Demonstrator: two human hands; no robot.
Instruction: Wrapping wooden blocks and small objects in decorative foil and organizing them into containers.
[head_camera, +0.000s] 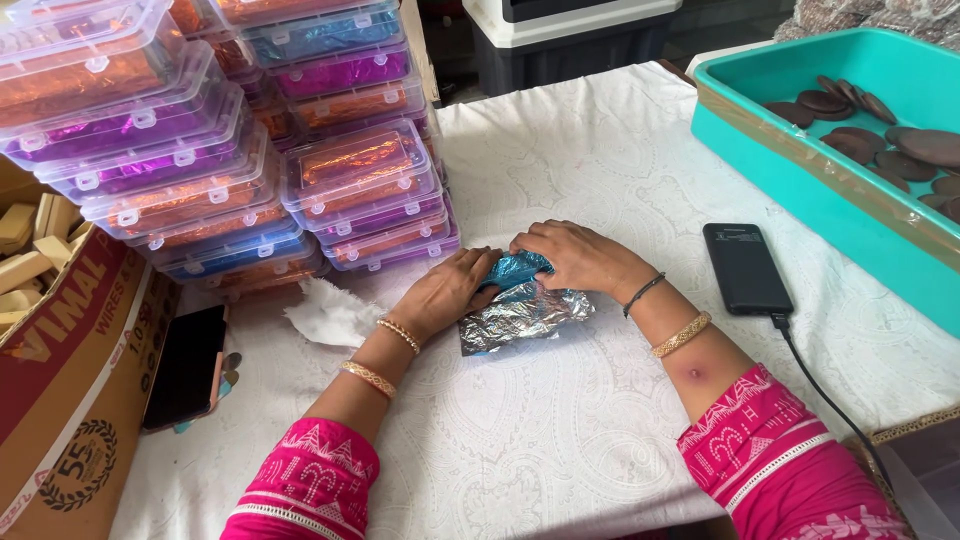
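Note:
My left hand (448, 290) and my right hand (575, 256) meet over a crinkled foil sheet (520, 315) on the white patterned tablecloth (560, 420). The foil is silver on its underside and blue on the side showing between my fingers. Both hands pinch and fold the blue part at the sheet's far edge; whatever lies inside is hidden. Gold bangles ring both wrists, and a black thread band is on the right one.
Stacks of clear plastic boxes (350, 175) with orange, purple and blue foil stand at the back left. A teal tray (800, 150) of dark brown discs sits right. A black power bank (745, 268) with cable lies near. A phone (185, 365), crumpled tissue (330, 315) and cardboard box (70, 380) are left.

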